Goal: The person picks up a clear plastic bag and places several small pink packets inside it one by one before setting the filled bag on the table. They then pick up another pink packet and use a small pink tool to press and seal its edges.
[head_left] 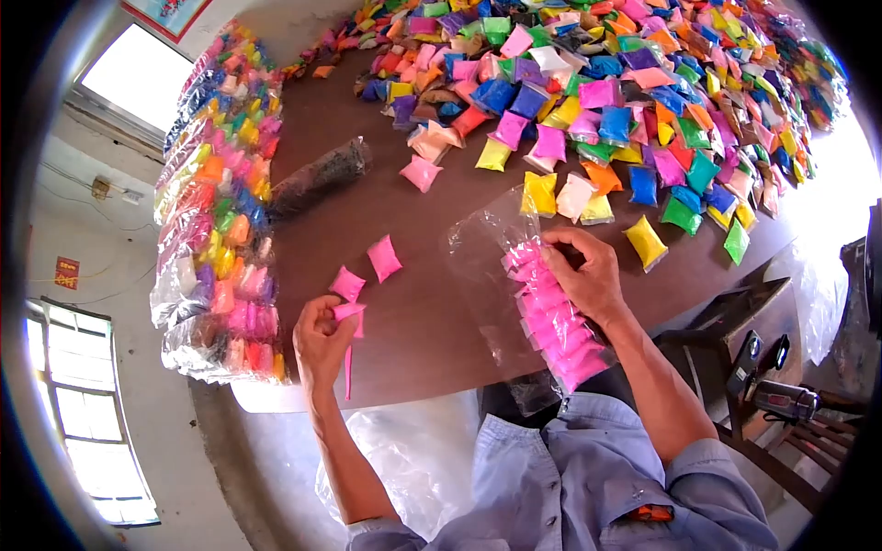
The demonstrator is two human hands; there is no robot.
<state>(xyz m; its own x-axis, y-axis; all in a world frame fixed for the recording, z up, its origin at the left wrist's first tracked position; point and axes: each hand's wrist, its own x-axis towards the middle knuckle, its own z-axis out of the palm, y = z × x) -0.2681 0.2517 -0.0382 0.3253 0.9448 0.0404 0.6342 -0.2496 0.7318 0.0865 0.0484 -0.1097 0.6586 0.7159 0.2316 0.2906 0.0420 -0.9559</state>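
My left hand (320, 344) is closed, pinching a small pink packet (348, 310) between thumb and fingers, close over the table's near edge. A thin pink strip (348, 372) hangs below those fingers. Just beyond lie two more pink packets, one (347, 284) right by the fingertips and another (385, 258) farther off. My right hand (588, 271) grips the side of a clear plastic bag (478, 243). Inside that bag, a column of several pink packets (560, 326) is stacked flat, running down toward my lap.
Loose coloured packets (588, 119) cover the far and right part of the brown table (413, 239). Filled bags (220, 230) are piled along the left edge. A dark-filled bag (322, 174) lies beside them. A wooden stool (735, 331) stands at the right.
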